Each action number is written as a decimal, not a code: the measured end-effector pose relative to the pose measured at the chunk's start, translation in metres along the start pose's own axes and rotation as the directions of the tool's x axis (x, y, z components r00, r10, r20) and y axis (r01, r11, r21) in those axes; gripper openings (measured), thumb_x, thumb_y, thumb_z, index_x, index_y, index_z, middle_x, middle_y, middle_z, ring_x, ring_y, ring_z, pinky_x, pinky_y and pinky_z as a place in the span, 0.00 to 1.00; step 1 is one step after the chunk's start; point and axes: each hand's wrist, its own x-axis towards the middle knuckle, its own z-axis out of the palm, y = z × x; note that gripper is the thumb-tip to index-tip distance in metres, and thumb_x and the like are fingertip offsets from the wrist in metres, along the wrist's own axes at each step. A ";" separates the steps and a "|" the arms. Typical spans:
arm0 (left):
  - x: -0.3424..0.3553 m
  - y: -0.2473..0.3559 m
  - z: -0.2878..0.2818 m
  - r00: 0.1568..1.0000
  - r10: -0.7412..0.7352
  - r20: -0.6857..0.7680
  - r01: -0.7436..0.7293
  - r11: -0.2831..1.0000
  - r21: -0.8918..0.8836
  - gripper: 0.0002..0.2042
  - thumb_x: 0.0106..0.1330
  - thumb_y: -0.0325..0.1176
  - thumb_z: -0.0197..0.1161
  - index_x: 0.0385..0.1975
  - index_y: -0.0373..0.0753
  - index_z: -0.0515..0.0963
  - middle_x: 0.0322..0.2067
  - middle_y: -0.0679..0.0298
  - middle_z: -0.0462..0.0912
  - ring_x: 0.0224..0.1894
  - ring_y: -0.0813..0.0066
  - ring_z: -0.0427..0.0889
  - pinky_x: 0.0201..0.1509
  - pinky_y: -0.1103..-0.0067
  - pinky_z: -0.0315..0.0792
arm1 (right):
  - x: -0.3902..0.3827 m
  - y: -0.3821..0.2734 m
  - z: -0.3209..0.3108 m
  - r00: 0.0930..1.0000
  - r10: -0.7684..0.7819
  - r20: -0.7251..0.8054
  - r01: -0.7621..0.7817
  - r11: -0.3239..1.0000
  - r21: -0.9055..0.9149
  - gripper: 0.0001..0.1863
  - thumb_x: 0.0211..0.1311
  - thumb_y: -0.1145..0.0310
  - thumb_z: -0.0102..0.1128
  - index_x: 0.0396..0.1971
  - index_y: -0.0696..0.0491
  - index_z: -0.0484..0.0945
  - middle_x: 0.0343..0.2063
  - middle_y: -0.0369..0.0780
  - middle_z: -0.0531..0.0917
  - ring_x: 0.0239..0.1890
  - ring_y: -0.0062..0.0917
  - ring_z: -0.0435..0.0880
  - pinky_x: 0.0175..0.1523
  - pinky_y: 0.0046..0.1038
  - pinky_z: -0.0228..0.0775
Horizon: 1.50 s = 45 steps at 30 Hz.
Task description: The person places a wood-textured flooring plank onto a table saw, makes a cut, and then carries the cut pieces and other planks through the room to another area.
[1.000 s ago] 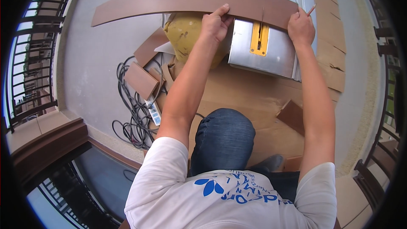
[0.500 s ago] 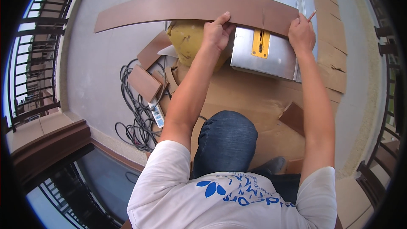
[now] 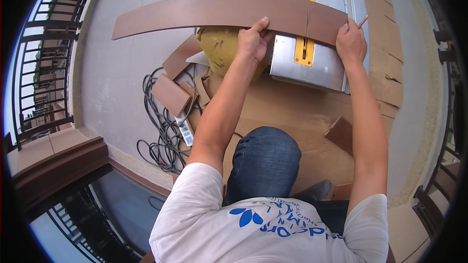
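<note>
A long brown board (image 3: 214, 9) lies crosswise over the silver metal saw table (image 3: 297, 61), with a thin dark line across its right part. My left hand (image 3: 254, 39) grips the board's near edge, thumb on top. My right hand (image 3: 352, 39) is closed around the board's right end, with a pencil (image 3: 363, 20) poking up from it. A yellow insert (image 3: 304, 56) with a slot shows on both sides of the board; its middle is hidden beneath. A stained yellow object (image 3: 217, 46) sits left of the saw table, partly under the board.
Board offcuts (image 3: 170, 95), coiled black cables (image 3: 158, 143) and a white power strip (image 3: 185, 131) lie at the left. Cardboard (image 3: 273, 107) covers the floor around me; another brown piece (image 3: 341, 136) lies at the right. Dark railings (image 3: 48, 68) border both sides.
The board and both hands have moved slightly toward me across the saw table, uncovering the far end of the yellow insert. The whole view has shifted a little.
</note>
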 end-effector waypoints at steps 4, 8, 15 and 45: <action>-0.004 -0.001 0.004 1.000 -0.008 -0.022 0.008 1.000 0.022 0.11 0.66 0.25 0.62 0.47 0.32 0.74 0.43 0.58 0.81 0.46 0.64 0.82 0.56 0.64 0.77 | -0.003 0.006 0.001 1.000 0.007 -0.009 -0.007 1.000 0.000 0.22 0.66 0.59 0.46 0.55 0.50 0.77 0.46 0.51 0.82 0.48 0.48 0.81 0.54 0.43 0.73; -0.007 -0.001 0.001 1.000 -0.013 -0.013 0.014 1.000 0.015 0.11 0.66 0.25 0.62 0.46 0.33 0.75 0.43 0.59 0.82 0.46 0.64 0.83 0.56 0.65 0.77 | -0.006 0.005 0.001 1.000 0.012 -0.015 -0.012 1.000 0.004 0.22 0.66 0.59 0.46 0.55 0.49 0.78 0.45 0.50 0.82 0.47 0.47 0.81 0.53 0.43 0.73; -0.010 -0.002 -0.002 1.000 -0.008 -0.002 0.008 1.000 0.006 0.10 0.66 0.25 0.63 0.46 0.33 0.75 0.42 0.59 0.82 0.45 0.65 0.83 0.55 0.66 0.78 | -0.010 0.005 -0.001 1.000 0.008 -0.016 -0.008 1.000 0.014 0.22 0.66 0.59 0.46 0.55 0.49 0.77 0.45 0.50 0.82 0.47 0.48 0.81 0.53 0.44 0.73; -0.025 -0.004 -0.006 1.000 0.007 0.007 -0.007 1.000 0.021 0.15 0.66 0.24 0.63 0.50 0.33 0.71 0.45 0.57 0.80 0.48 0.62 0.82 0.57 0.62 0.78 | -0.024 0.008 -0.007 1.000 0.000 -0.017 0.000 1.000 0.031 0.21 0.65 0.60 0.48 0.54 0.50 0.78 0.44 0.52 0.82 0.45 0.49 0.82 0.50 0.44 0.74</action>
